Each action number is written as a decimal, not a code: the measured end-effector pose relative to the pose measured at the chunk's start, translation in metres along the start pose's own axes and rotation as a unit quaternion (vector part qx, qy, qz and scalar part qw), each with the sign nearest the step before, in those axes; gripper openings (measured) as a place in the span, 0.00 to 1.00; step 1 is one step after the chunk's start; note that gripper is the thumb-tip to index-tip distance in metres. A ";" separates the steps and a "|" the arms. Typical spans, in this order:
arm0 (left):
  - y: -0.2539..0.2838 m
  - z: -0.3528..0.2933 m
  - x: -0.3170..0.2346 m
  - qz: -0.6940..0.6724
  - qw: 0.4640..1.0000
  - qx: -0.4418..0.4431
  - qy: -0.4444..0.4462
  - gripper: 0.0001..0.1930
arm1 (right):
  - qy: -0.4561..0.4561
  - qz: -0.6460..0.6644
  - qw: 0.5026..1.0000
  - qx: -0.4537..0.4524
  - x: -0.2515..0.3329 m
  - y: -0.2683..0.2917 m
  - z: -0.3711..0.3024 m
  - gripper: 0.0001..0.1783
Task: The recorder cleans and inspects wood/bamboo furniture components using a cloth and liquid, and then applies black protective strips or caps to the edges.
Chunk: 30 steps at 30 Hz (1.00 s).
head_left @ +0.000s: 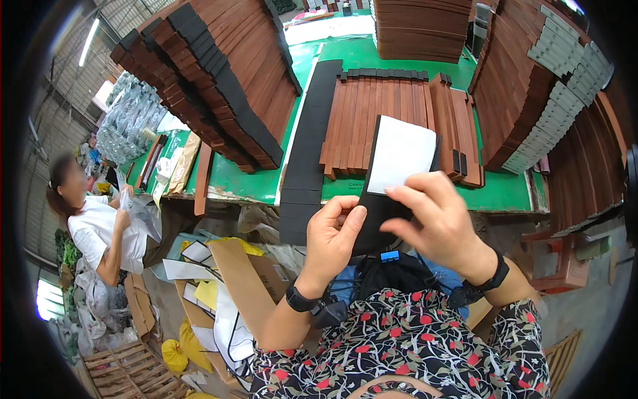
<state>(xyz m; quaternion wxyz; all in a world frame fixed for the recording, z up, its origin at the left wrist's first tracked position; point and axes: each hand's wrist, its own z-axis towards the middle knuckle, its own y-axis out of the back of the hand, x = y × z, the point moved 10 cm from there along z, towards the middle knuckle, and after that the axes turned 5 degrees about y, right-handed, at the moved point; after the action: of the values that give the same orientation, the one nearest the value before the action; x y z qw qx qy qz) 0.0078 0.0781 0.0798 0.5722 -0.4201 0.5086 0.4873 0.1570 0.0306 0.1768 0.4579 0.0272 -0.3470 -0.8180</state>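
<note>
The left hand (332,229) pinches the lower edge of a black pad (379,213), held above the green table (505,189); the right hand (435,216) grips its white backing (401,154) between thumb and fingers, half lifted; the backing could tear if tugged askew; the pad may slip toward the slats (379,113).

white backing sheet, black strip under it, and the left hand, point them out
white backing sheet (401,161), head view, middle of its white face
black strip (380,211), head view, lower part between both hands
left hand (332,234), head view, back of the hand
</note>
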 end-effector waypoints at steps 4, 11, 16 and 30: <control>-0.009 -0.002 -0.005 -0.062 0.998 0.004 0.025 0.08 | -0.007 0.019 0.999 0.039 0.000 -0.022 -0.001 0.34; -0.004 0.000 0.022 -0.081 0.989 0.029 0.117 0.10 | 0.002 0.015 0.995 0.098 0.001 -0.038 -0.008 0.34; -0.006 0.003 0.028 -0.100 0.984 0.022 0.149 0.11 | -0.015 0.041 0.991 0.125 -0.006 -0.045 -0.012 0.34; -0.004 0.004 0.046 -0.013 0.991 0.044 0.125 0.11 | -0.074 0.127 0.974 0.170 -0.031 -0.066 -0.028 0.26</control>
<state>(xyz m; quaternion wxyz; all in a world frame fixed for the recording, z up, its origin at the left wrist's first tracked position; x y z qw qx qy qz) 0.0131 0.0870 0.0347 0.5285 -0.4588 0.5917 0.4002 0.1361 0.0618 0.1082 0.5196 -0.0006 -0.5145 -0.6821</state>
